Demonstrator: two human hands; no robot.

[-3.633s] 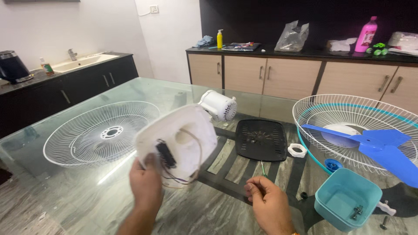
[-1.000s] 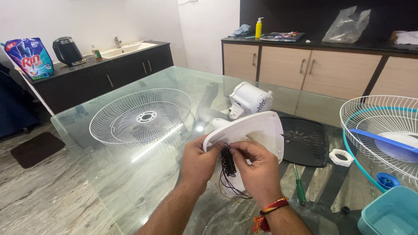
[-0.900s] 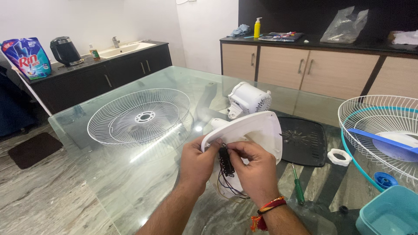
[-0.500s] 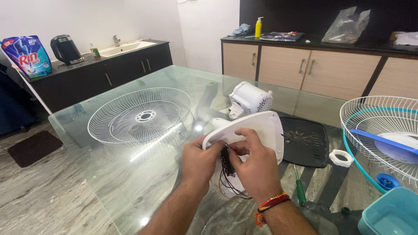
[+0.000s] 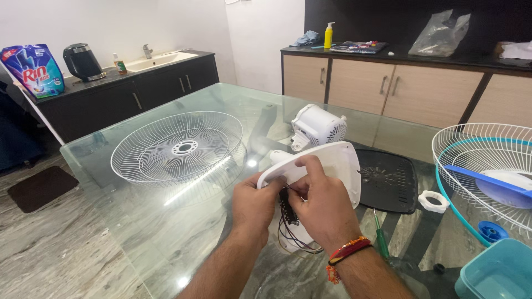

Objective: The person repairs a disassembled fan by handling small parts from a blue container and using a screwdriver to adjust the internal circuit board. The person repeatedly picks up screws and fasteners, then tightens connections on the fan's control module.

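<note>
While it is held just above the glass worktop, a white fan housing is gripped by both hands. The left hand has its fingers closed on the lower edge; the right hand pinches a black switch block, from which wires hang. A green screwdriver lies just beside the right wrist.

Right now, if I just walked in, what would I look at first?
Probably the two hands at the near edge of the glass table: the left hand and right hand hold a white fan housing with dark wires dangling below. Next, the white wire fan guard lying flat to the left, and another guard with a blue blade at the right.
</note>
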